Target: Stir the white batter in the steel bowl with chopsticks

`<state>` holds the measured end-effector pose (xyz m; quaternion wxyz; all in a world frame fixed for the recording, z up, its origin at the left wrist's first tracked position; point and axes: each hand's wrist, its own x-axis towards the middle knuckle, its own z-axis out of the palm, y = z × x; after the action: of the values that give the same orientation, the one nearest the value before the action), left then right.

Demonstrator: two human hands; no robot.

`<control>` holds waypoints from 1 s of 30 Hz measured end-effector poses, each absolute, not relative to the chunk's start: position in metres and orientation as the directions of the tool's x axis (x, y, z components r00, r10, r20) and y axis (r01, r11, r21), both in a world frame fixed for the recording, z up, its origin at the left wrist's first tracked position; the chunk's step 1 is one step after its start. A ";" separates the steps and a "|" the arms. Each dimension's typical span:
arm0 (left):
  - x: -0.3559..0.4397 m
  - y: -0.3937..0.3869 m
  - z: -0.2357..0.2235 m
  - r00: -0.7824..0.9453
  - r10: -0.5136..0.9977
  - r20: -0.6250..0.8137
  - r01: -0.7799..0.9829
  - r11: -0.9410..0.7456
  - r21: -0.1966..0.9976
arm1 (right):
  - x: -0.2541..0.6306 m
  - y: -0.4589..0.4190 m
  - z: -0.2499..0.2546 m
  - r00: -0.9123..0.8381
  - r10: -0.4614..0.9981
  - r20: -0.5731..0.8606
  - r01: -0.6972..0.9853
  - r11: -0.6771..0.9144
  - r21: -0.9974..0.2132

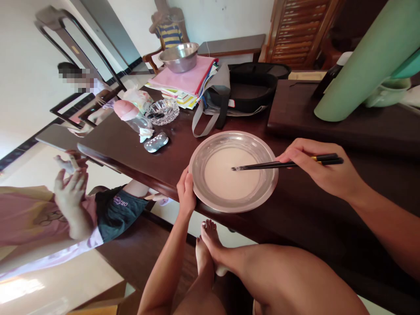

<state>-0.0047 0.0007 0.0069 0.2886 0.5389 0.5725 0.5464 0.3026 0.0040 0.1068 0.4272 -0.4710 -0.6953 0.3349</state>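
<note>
A shallow metal plate (267, 158) holding pale, milky batter sits near the front edge of a dark wooden table (305, 205). My left hand (186, 191) grips the plate's left rim, fingers closed on it. My right hand (323, 165) pinches a pair of black chopsticks (278, 165) whose tips rest in the batter near the plate's middle.
Farther back stand a glass ashtray (163, 111), a pink-capped bottle (131, 114), a small remote (156, 142), a stack of folders (187, 81) under a steel bowl (179, 56), a black bag (249, 89) and a green roll (364, 65). Another person's hands (70, 186) are at left. My bare legs (262, 275) are below.
</note>
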 end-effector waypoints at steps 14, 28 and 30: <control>-0.005 0.001 0.008 -0.249 0.931 0.266 0.312 -0.183 0.933 | 0.303 0.003 0.109 -0.206 0.953 0.222 0.358 0.284 -0.890; -0.005 0.001 0.006 -0.263 0.924 0.277 0.315 -0.189 0.930 | 0.303 0.005 0.108 -0.205 0.949 0.238 0.392 0.303 -0.869; -0.005 0.001 0.006 -0.251 0.927 0.277 0.308 -0.195 0.931 | 0.304 0.005 0.109 -0.156 0.958 0.242 0.399 0.285 -0.872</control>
<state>-0.0045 0.0015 0.0059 0.2815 0.5434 0.5685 0.5497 0.3039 0.0047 0.1087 0.4191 -0.4963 -0.6833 0.3333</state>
